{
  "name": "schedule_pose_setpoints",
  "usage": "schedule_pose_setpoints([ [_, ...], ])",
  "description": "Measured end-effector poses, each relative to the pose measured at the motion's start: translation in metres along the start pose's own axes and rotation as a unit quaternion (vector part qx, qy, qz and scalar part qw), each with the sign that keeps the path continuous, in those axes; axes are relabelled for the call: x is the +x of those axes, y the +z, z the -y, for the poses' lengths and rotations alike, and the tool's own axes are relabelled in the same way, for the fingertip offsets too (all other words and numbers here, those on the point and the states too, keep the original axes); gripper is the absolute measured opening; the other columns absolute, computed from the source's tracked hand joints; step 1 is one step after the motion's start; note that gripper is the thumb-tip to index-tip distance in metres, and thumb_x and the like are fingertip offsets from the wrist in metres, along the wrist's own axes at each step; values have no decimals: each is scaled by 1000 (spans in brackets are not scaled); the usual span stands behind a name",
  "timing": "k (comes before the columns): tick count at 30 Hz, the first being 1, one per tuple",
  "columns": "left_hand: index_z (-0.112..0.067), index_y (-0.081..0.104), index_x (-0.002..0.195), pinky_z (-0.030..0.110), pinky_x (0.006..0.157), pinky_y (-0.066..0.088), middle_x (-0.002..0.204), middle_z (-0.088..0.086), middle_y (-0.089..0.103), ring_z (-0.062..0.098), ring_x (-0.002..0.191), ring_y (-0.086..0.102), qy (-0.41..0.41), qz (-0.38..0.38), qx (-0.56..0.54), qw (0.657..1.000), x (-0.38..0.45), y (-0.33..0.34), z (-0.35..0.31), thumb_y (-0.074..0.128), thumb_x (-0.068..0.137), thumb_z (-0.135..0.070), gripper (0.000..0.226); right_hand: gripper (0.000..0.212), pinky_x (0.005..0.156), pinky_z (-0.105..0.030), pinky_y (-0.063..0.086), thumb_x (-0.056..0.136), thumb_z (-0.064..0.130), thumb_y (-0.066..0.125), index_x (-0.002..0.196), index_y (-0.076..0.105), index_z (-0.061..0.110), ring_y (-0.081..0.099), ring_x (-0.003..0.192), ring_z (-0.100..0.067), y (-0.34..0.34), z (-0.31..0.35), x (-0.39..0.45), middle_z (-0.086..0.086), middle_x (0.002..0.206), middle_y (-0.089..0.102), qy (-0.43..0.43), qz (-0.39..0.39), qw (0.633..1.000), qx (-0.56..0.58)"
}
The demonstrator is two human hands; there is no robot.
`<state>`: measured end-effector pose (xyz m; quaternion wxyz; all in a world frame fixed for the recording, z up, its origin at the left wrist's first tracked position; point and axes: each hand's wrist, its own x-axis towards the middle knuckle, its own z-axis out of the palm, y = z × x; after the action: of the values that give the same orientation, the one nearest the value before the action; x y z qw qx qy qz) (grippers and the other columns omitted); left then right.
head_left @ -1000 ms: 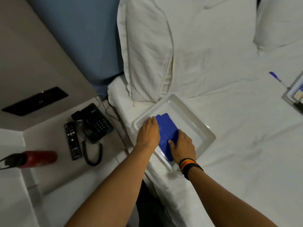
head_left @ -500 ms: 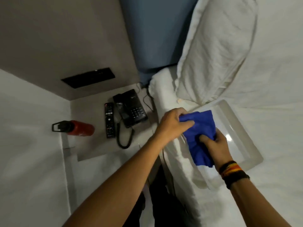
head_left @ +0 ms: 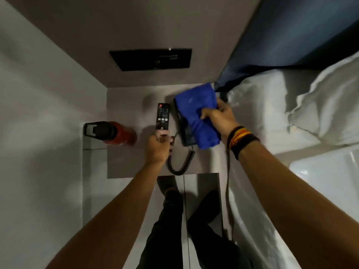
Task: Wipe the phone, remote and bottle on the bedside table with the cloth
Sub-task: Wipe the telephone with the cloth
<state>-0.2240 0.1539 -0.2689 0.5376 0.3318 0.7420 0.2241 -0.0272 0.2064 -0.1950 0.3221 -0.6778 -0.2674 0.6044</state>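
Observation:
My right hand (head_left: 220, 118) grips the blue cloth (head_left: 198, 113), which hangs over the black desk phone (head_left: 185, 135) and hides most of it. The phone's coiled cord (head_left: 179, 166) curls toward the table's front edge. The black remote (head_left: 162, 117) lies left of the phone on the grey bedside table (head_left: 128, 162). My left hand (head_left: 159, 145) is closed around the remote's near end. A red bottle (head_left: 116, 133) with a black cap lies on its side at the table's left edge.
A black panel (head_left: 153, 59) is set in the wall behind the table. The bed with white sheets (head_left: 272, 113) and a pillow (head_left: 326, 105) lies to the right, with a white tray (head_left: 330, 177) on it. My legs (head_left: 174, 230) stand before the table.
Both hands left the tray on the bed. The right hand carried the cloth over the phone, and the left hand let go of the cloth and took hold of the remote.

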Motion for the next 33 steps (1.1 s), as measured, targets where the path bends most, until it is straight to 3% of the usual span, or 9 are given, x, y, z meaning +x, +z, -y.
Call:
schedule_pose_setpoints([
  [4, -11, 68, 116, 56, 78, 67, 98, 13, 75, 40, 89, 77, 51, 49, 60, 996, 26, 9, 19, 55, 110, -18, 16, 69, 100, -44, 49, 78, 13, 75, 140, 45, 16, 56, 120, -30, 22, -25, 50, -3, 130, 57, 9, -23, 989, -147],
  [7, -8, 69, 111, 56, 78, 66, 100, 15, 78, 35, 86, 77, 62, 68, 96, 991, 37, 24, 14, 58, 108, -20, 17, 95, 110, -47, 35, 81, 28, 76, 156, 17, 27, 33, 139, -37, 28, -49, 55, -15, 159, 20, -90, -57, 934, -342],
  [11, -5, 69, 105, 45, 68, 63, 96, 15, 78, 33, 79, 75, 62, 39, 119, 990, 48, 37, 7, 55, 108, -18, 20, 73, 92, -53, 51, 96, 52, 46, 156, 6, 40, 29, 137, -48, 42, -62, 66, -7, 167, -9, -244, 5, 767, -593],
  [14, -5, 69, 97, 23, 54, 38, 89, 11, 72, 21, 68, 60, 64, 13, 139, 988, 53, 39, 9, 54, 108, -16, 21, 66, 81, -56, 58, 98, 49, 40, 155, 9, 41, 28, 136, -49, 53, -63, 78, 2, 168, -4, -244, 21, 725, -644],
  [17, -10, 73, 103, 24, 58, 41, 98, 10, 79, 19, 75, 65, 59, 12, 153, 986, 55, 38, 6, 61, 105, -21, 17, 67, 75, -47, 60, 94, 40, 47, 154, 17, 39, 38, 124, -45, 52, -72, 65, 3, 167, 5, -258, -4, 723, -641],
  [23, -10, 75, 105, 49, 81, 65, 101, 13, 80, 33, 90, 78, 35, 42, 134, 990, 60, 35, 3, 68, 102, -17, 11, 71, 56, -33, 57, 87, 6, 58, 148, 38, 36, 49, 96, -29, 17, -144, -24, 5, 165, 18, -225, 31, 726, -649],
  [26, -9, 71, 117, 41, 83, 61, 111, 13, 79, 32, 101, 76, 99, 23, 156, 983, 54, 34, 6, 70, 102, -20, 19, 59, 57, -38, 57, 83, 7, 62, 137, 54, 29, 56, 92, -29, 5, -155, -51, 1, 152, 47, -173, 12, 769, -616],
  [29, -9, 57, 145, 27, 94, 50, 146, 14, 63, 30, 131, 63, 261, -42, 244, 933, 42, 33, 8, 59, 109, -25, 40, 50, 69, -40, 56, 84, 16, 59, 133, 57, 26, 56, 102, -30, 2, -126, -45, -1, 137, 60, -184, -94, 831, -516],
  [33, -16, 29, 167, 51, 128, 32, 178, 7, 21, 35, 165, 17, 333, 36, 382, 861, 34, 40, 14, 62, 106, -37, 73, 60, 79, -28, 42, 86, 15, 48, 144, 43, 28, 49, 107, -26, 12, -63, 18, 1, 153, 42, -235, -179, 826, -480],
])
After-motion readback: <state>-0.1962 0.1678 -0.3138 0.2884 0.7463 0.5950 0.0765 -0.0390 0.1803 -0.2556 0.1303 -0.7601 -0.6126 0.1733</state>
